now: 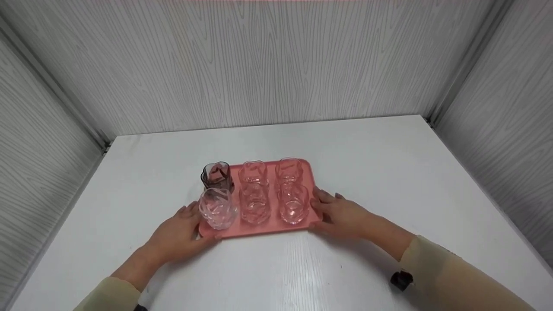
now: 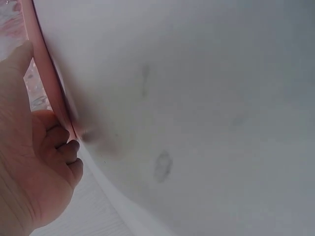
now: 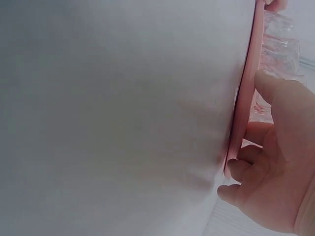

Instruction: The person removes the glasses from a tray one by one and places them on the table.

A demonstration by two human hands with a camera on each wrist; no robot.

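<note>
A pink rectangular tray bears several wavy-walled glasses in two rows. A dark grey glass stands at its far left, with a clear glass in front of it. The other glasses, such as the near right one, look pink over the tray. My left hand grips the tray's near left corner, thumb along the front edge and fingers at the side. At the near right corner my right hand holds the tray the same way, its thumb against the pink rim.
The tray is on a white table, around its middle. Grey wood-grain panels rise behind the table and at both sides. A black strap piece shows beneath the right sleeve.
</note>
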